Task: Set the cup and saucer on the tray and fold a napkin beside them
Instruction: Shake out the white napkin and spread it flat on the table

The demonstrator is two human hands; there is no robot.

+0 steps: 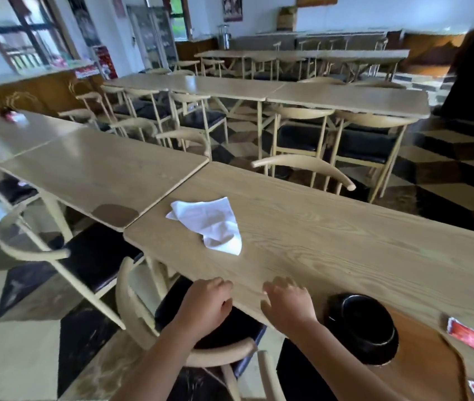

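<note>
Hovering at the near edge of the bench (345, 241), both hands carry nothing. The left hand (208, 303) sits just off that edge, over the chair (143, 322) below, its fingers loosely curled around nothing. The right hand (286, 306) lies over the bench top with fingers spread and relaxed; whether the palm actually touches the wood I cannot tell. Both forearms run up from the bottom of the view, roughly side by side.

Just to the right of the right hand sits a black saucer (363, 328), resting on the near corner of a brown tray (421, 351). I cannot make out a cup on it: either it is hidden in all that black or it is absent. Red packets (466, 337) lie further right, past the tray's edge.

Here is the worry: the saucer is close to the bench edge and right by the wrist, so a careless sweep of the right forearm could knock it off. A long lean forward could drag that arm across it too.

Further out, ahead of both hands and a little left, the white napkin (209, 224) lies crumpled and unfolded, well apart from the tray. Grabbing it by one corner could leave the fold lopsided, and folding it out there leaves it nowhere near the saucer. Beyond, rows of other tables and chairs fill the room.
</note>
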